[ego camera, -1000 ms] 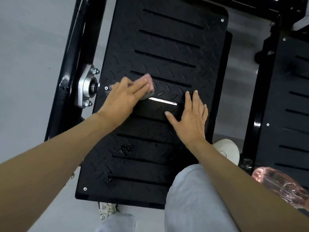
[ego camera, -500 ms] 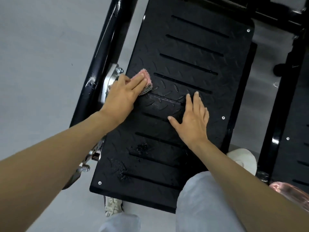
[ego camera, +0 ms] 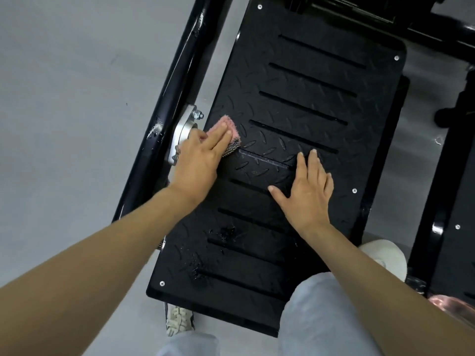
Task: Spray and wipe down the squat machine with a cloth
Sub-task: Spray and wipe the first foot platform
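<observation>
Cloth (ego camera: pixel 229 127) comes first: pink on top with a grey mesh underside, it lies on the black tread-pattern footplate (ego camera: pixel 321 98) of the squat machine. It sits near the plate's left edge, just beside a silver bearing flange (ego camera: pixel 183 133) bolted to the black frame tube (ego camera: pixel 180 80). The left hand (ego camera: pixel 198 160) presses down on it with straight fingers laid across the top, so its grip is apart and nothing is curled round the fabric.

The right hand (ego camera: pixel 305 191) rests flat on the middle of the footplate, fingers spread. Its grip is also apart, it holds nothing, and it is well apart from the cloth.

Wet patches (ego camera: pixel 226 231) glisten on the near part of the plate (a few droplets also cling to the frame tube). A white sneaker (ego camera: pixel 178 319) stands on the grey floor (ego camera: pixel 64 98) at the plate's near edge. A pale shoe (ego camera: pixel 385 253) shows to the plate's right, between it and a second footplate (ego camera: pixel 457 253). A blurred pink translucent object (ego camera: pixel 455 307) sits at the lower right corner.
</observation>
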